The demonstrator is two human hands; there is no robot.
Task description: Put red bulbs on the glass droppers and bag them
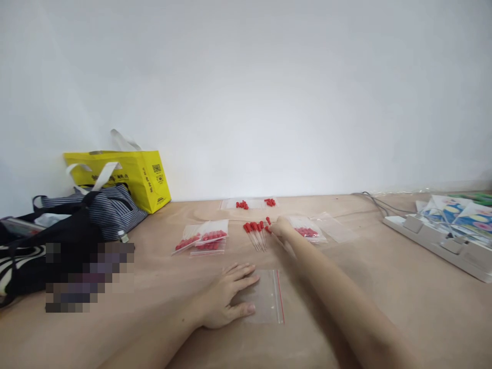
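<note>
My left hand (pixel 230 297) lies flat with its fingers spread, over the left part of a clear zip bag (pixel 265 300) with a red stripe at its right edge. Farther off, my right hand (pixel 282 229) is beside several red-topped droppers (pixel 254 228) lying side by side. Its fingers are blurred and partly hidden, so what they hold cannot be made out. One red-topped dropper (pixel 268 221) lies right at its left side. Filled bags with red tops (pixel 209 237) lie left of the droppers, and another filled bag (pixel 307 230) lies just right of my right hand.
Small red caps (pixel 242 205) rest on clear bags near the wall. An empty clear bag (pixel 334 228) lies right of centre. A white power strip (pixel 438 246) with cables is at the right. A yellow bag (pixel 154 179), a striped bag (pixel 111 210) and a black bag (pixel 57 246) stand left.
</note>
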